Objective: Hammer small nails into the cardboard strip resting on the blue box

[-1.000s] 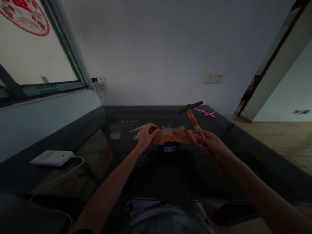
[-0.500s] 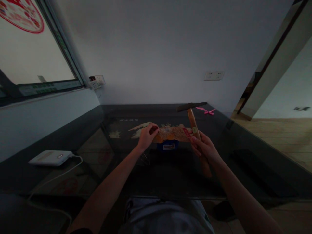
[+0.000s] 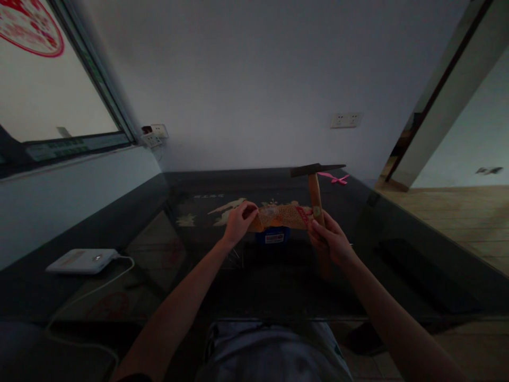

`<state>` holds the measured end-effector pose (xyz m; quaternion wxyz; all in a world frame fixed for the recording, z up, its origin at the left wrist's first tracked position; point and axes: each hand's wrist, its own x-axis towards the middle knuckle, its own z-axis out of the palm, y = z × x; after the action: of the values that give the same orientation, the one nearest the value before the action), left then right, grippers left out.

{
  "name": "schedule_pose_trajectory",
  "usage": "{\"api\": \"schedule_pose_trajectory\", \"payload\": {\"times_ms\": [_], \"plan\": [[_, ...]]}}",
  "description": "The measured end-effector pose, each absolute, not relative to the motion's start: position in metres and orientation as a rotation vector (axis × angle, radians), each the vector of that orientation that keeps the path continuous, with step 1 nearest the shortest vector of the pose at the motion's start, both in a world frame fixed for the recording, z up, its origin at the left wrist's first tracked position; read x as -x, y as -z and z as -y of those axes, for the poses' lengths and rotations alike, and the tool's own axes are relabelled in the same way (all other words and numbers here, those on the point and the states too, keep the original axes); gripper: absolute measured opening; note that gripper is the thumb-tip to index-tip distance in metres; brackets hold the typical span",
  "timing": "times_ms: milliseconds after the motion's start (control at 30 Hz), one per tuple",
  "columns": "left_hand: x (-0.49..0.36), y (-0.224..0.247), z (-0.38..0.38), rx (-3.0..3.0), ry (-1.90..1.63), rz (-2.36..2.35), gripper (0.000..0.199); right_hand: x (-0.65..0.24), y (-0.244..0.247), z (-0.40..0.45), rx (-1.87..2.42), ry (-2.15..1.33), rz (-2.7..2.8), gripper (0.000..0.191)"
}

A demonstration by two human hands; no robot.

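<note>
My right hand is closed round the wooden handle of a hammer. Its dark head, long and narrowing to the right, points up above the fist. Level with the hands runs a brown speckled strip with a red patch near its right end; its material is unclear. My left hand pinches the strip's left end between thumb and fingers. The right end reaches the hammer handle and my right fingers; whether they grip it too, I cannot tell. Just under the strip is a small blue box with a pale label.
A dark glossy table spreads beneath my hands. On the left lies a white power bank with a cable. Thin nails or wires lie by my left wrist. A pink ribbon is at the back right, a dark flat object at right.
The hammer has tilted more upright, with its lower handle swung left and its head slightly right. My left hand still pinches the strip, almost in the same place.
</note>
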<state>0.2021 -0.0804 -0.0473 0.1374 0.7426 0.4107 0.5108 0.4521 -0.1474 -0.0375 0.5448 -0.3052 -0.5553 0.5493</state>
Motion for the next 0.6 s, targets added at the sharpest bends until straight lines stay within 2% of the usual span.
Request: {"api": "schedule_pose_trajectory", "payload": {"times_ms": [167, 433, 600], "plan": [[-0.2028, 0.0487, 0.0811, -2.147, -1.447, -1.167, 0.007, -0.4524, 0.0375, 0.1473, 0.696, -1.311, 1.283, 0.017], [-0.202, 0.0501, 0.081, -2.156, -1.435, -1.19, 0.008, -0.4513, 0.0388, 0.1479, 0.745, -1.278, 1.272, 0.023], [-0.2017, 0.0526, 0.0789, -2.148, -1.431, -1.199, 0.009, -0.4487, 0.0327, 0.1452, 0.914, -1.111, 1.404, 0.021]]}}
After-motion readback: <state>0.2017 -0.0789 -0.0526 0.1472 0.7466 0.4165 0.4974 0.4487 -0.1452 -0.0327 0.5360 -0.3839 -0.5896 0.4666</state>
